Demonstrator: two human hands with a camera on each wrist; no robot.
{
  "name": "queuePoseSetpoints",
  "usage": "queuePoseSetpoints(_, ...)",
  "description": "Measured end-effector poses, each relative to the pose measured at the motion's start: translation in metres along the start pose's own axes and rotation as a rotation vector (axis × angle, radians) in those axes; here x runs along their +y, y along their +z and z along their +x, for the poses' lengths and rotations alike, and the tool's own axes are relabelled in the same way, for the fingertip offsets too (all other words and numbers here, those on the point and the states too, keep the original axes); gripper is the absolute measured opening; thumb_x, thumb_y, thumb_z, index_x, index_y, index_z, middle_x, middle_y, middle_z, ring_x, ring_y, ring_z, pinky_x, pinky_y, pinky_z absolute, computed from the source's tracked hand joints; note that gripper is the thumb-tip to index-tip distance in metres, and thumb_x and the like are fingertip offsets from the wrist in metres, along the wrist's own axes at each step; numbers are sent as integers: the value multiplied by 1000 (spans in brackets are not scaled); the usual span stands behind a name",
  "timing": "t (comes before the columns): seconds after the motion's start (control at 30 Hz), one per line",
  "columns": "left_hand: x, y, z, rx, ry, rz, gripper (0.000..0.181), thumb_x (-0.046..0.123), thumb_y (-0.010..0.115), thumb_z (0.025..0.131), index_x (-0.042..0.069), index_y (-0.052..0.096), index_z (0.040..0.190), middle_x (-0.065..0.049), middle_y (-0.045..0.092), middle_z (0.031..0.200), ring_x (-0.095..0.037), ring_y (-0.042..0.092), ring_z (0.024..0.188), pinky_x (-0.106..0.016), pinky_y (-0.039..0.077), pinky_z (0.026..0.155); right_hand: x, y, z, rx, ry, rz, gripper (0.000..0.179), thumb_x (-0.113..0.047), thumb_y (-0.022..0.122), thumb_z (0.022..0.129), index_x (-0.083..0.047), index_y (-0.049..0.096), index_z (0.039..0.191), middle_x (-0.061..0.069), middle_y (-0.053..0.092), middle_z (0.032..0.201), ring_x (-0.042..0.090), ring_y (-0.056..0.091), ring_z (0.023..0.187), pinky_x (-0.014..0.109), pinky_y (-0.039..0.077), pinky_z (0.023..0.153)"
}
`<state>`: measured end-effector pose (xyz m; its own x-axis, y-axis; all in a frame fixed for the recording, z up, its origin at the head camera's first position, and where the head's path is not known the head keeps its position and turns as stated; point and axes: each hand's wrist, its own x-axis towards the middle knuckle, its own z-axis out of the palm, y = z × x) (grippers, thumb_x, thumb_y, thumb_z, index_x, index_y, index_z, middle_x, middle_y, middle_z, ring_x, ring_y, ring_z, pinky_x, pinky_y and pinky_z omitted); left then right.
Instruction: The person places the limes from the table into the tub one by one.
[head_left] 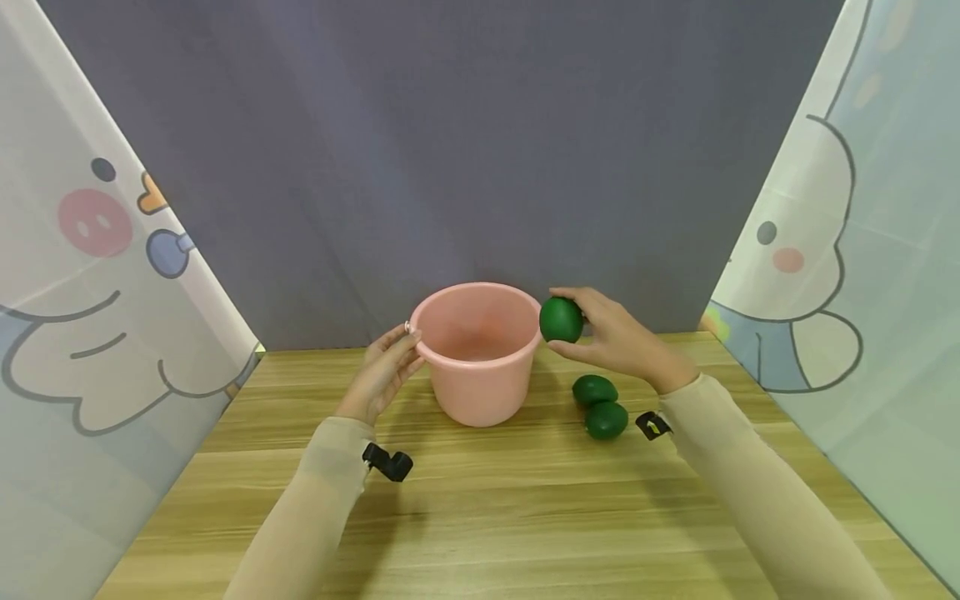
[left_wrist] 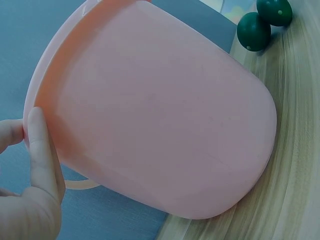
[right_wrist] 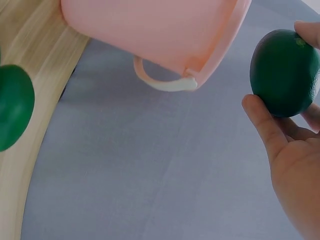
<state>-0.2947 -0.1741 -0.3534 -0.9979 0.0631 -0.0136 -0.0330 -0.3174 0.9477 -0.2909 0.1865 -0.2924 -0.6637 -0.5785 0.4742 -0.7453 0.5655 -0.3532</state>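
Note:
A pink plastic bucket (head_left: 483, 387) stands upright near the back of the wooden table. My left hand (head_left: 382, 375) pinches its rim at the left side; in the left wrist view the thumb and fingers (left_wrist: 42, 150) lie on either side of that rim. Raised above the table, a dark green avocado (head_left: 561, 320) is held between the thumb and fingers of my right hand (head_left: 618, 337). It hangs close to the bucket's right rim, at about rim height. The right wrist view shows the avocado (right_wrist: 282, 72) gripped around its sides, with a small stem mark.
Two more avocados, one behind (head_left: 595, 390) and one in front (head_left: 606, 421), lie together on the table (head_left: 480, 517) right of the bucket. The bucket's pale handle (right_wrist: 165, 84) hangs on its far side. A grey cloth (head_left: 465, 150) rises right behind; cartoon-printed curtains flank both sides.

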Motion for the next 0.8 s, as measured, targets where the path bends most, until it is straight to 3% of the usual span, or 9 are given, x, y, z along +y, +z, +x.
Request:
queuePoseSetpoints(0.23, 0, -1, 0, 3, -9, -3, 75, 17, 62, 102, 4, 16, 159, -17, 44, 137, -8, 61, 92, -17, 55, 89, -2, 8, 10, 22, 9, 36, 77, -26, 81, 87, -1, 42, 148, 19, 49, 138, 27, 58, 109, 44, 58, 87)
queuePoseSetpoints(0.5, 0, -2, -2, 1, -9, 6, 75, 18, 62, 102, 4, 15, 159, -20, 41, 142, -8, 62, 94, -17, 55, 90, -5, 17, 19, 19, 33, 43, 79, -32, 80, 88, -1, 41, 149, 20, 47, 141, 26, 58, 105, 38, 58, 82)
queuePoseSetpoints(0.8, 0, -2, -3, 1, -3, 9, 76, 18, 63, 102, 4, 15, 159, -20, 40, 143, -9, 61, 94, -17, 55, 90, -8, 27, 28, 51, 26, 30, 77, -30, 80, 88, 3, 43, 147, 22, 50, 137, 29, 58, 108, 40, 58, 85)
